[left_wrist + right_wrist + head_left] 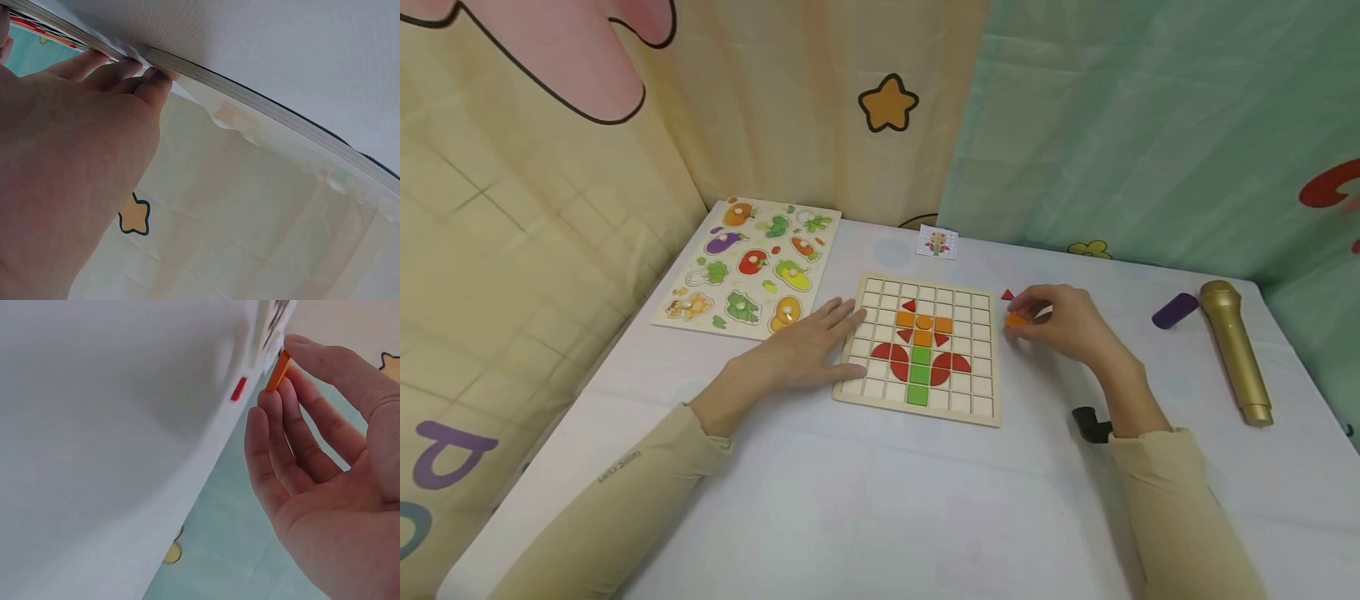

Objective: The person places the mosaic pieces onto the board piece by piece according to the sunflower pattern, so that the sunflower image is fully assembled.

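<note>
A wooden grid board (977, 367) lies in the middle of the white table, with red, orange and green tiles set in it as a flower shape (921, 350). My left hand (820, 346) lies flat on the board's left edge, fingers straight; in the left wrist view its fingers (106, 72) press against the board's edge (262, 103). My right hand (1060, 321) is just right of the board and pinches a small orange tile (1015, 320) (277, 371) between thumb and fingertips. A loose red triangle tile (1007, 294) (238, 389) lies on the table beside it.
A vegetable peg puzzle (748, 268) lies at the back left. A small pattern card (937, 242) sits behind the board. A purple block (1175, 310) and a gold microphone (1234, 350) are at the right, a black object (1090, 425) by my right forearm. Curtains enclose the table.
</note>
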A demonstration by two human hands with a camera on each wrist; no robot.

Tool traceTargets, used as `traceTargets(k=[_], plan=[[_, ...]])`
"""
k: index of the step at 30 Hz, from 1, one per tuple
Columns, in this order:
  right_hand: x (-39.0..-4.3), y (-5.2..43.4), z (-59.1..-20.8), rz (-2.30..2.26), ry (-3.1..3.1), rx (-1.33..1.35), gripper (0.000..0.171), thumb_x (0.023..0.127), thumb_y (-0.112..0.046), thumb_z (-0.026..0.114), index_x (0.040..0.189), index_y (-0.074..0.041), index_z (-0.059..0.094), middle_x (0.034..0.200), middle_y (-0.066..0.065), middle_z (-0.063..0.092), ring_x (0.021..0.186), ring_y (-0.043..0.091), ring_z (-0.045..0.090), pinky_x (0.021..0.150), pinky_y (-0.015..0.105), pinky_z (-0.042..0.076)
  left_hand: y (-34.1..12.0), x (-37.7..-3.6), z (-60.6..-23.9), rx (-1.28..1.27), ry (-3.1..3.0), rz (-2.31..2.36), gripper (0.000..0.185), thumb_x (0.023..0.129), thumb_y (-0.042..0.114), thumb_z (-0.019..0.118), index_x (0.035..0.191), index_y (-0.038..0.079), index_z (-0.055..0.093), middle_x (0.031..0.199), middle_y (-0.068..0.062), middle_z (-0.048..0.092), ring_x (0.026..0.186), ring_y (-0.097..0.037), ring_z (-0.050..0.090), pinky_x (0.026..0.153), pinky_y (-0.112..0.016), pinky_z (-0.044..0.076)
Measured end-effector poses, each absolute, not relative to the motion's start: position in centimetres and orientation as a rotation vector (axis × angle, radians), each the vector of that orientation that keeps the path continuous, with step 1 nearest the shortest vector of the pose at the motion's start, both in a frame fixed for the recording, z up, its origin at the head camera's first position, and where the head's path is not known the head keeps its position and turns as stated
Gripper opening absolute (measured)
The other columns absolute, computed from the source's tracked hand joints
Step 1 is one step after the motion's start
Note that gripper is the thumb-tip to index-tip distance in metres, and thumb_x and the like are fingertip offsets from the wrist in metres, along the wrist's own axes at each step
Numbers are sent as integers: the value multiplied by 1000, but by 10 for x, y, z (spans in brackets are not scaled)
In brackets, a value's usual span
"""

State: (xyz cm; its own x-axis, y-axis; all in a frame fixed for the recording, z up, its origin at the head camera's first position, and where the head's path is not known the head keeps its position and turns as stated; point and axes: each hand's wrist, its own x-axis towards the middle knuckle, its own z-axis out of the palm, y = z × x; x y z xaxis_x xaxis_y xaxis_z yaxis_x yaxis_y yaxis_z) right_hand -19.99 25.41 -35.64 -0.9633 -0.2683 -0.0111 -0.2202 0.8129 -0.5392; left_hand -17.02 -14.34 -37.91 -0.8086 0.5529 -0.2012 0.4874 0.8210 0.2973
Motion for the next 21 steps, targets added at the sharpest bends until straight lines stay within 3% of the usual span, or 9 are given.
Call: traceTargets(k=[21], plan=[[-241, 161, -345, -950, 2834, -582, 27, 91, -12, 83, 116, -4, 77, 112, 13, 75, 105, 30, 66, 98, 47, 59, -144, -171, -384, 798, 2739, 326, 96, 99, 68, 57, 171, 18, 17, 178, -7, 9, 165, -32, 7, 132, -51, 21]])
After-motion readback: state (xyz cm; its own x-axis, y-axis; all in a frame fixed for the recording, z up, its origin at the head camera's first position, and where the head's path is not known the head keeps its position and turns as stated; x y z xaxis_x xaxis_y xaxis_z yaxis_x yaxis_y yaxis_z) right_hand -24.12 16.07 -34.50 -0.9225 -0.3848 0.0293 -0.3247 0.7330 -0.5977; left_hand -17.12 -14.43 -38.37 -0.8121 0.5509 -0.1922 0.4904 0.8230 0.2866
